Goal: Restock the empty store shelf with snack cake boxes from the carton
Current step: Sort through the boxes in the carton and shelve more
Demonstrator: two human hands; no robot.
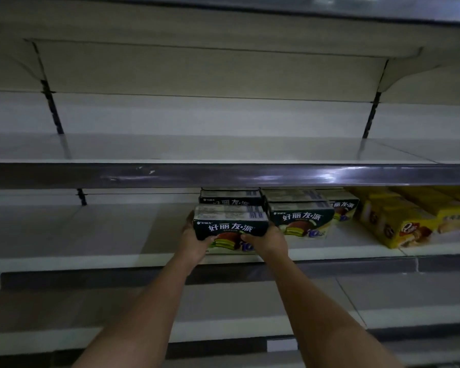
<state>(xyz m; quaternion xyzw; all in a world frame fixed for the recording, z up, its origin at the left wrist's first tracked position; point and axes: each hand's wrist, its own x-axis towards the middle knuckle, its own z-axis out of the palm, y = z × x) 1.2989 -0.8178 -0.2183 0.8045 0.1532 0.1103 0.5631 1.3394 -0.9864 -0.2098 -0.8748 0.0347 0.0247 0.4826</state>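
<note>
A dark green snack cake box (pixel 230 224) with white lettering stands at the front of the middle shelf (pixel 91 258). My left hand (pixel 195 241) grips its lower left corner and my right hand (pixel 267 241) its lower right corner. Another green box (pixel 230 197) sits right behind it. To the right, a green box (pixel 300 220) stands at the front with more green boxes (pixel 341 205) behind it. The carton is out of view.
Yellow snack boxes (pixel 409 224) fill the right end of the same shelf. The upper shelf (pixel 223 150) has a shiny price rail (pixel 223 175) along its edge. A lower shelf (pixel 64 335) runs under my forearms.
</note>
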